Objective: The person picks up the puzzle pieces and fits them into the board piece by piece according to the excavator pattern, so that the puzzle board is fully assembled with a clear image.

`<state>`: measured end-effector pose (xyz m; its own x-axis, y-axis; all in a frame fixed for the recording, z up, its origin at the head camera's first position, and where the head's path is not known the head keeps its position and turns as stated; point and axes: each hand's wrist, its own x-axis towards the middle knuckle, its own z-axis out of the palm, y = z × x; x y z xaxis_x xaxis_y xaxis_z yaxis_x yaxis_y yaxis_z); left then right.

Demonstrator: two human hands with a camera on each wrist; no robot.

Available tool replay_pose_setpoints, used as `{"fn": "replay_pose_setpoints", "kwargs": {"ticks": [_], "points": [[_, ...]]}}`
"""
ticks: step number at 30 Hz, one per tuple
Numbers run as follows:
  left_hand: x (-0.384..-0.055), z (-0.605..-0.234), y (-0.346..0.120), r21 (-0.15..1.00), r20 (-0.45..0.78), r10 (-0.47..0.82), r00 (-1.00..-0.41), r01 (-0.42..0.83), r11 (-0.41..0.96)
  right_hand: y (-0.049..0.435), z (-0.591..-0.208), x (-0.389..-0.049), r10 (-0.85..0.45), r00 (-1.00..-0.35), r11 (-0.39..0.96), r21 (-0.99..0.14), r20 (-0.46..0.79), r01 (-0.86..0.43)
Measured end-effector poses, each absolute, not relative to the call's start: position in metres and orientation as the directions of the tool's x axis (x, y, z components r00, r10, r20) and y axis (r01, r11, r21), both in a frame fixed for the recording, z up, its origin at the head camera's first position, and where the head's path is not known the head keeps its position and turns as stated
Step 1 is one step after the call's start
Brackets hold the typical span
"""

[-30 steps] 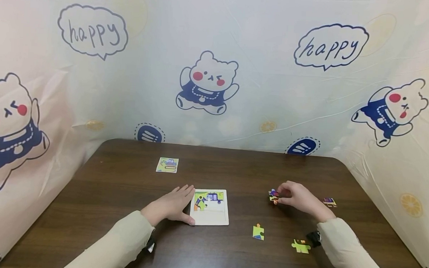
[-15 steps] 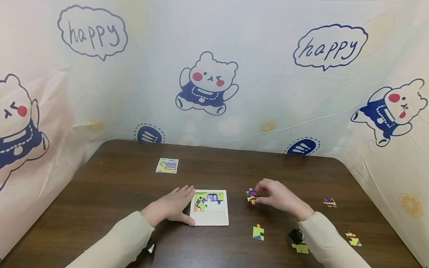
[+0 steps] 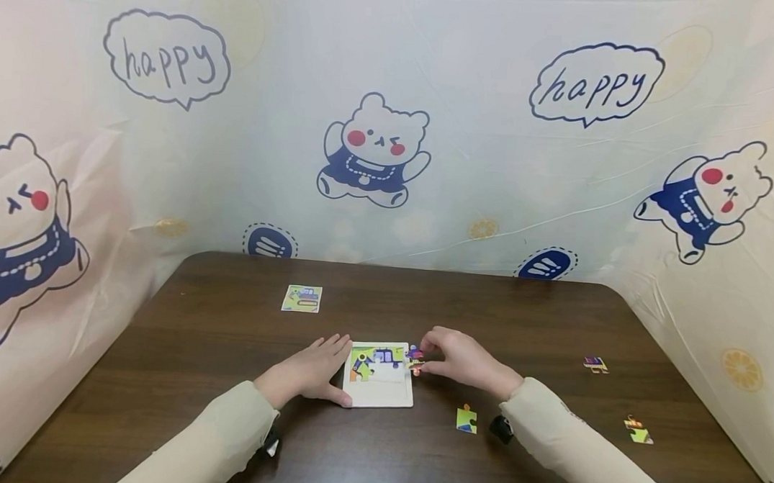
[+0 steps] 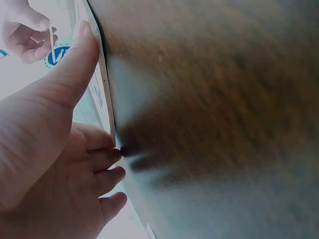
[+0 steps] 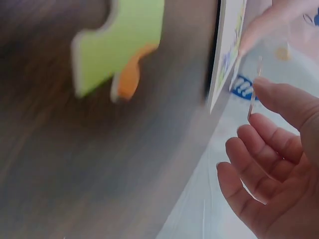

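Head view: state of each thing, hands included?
White tray: flat on the table, partly filled, lower part bare
Held piece: pinched, at the tray's right edge, unseated
Right hand: pinching the held piece
Left hand: fingers straight, touching the tray's left edge
Picture card: flat, face up
Green-and-blue piece: loose, flat
Purple piece: loose, flat
Rightmost piece: loose, flat

I saw the right hand [image 3: 463, 356] carry its pinched puzzle piece [image 3: 413, 359] leftward, from well apart to the right edge of the white tray [image 3: 380, 396]; I could not tell whether they touched. The right sleeve [image 3: 566, 437] slid left too, uncovering a green-and-orange piece [image 3: 639, 430] and covering another green piece that had lain in view.
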<state>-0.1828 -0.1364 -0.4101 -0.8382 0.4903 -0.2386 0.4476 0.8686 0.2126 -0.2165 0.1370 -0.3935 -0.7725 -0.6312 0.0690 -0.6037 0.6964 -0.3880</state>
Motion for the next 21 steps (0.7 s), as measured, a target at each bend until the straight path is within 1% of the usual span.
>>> {"fn": "replay_pose_setpoints", "kwargs": {"ticks": [4, 11, 21], "points": [[-0.183, -0.409, -0.136, 0.215, -0.241, 0.485, -0.841, 0.442, 0.871, 0.122, -0.396, -0.213, -0.645, -0.761, 0.694, -0.368, 0.064, -0.619], [-0.182, -0.408, -0.135, 0.216, -0.247, 0.486, -0.838, 0.441, 0.871, 0.101, -0.407, -0.211, -0.695, -0.715, 0.655, -0.347, 0.069, -0.671], [-0.182, -0.409, -0.135, 0.209, -0.253, 0.482, -0.839, 0.439, 0.874, 0.085, -0.418, -0.212, -0.707, -0.698, 0.646, -0.298, 0.112, -0.703]]}}
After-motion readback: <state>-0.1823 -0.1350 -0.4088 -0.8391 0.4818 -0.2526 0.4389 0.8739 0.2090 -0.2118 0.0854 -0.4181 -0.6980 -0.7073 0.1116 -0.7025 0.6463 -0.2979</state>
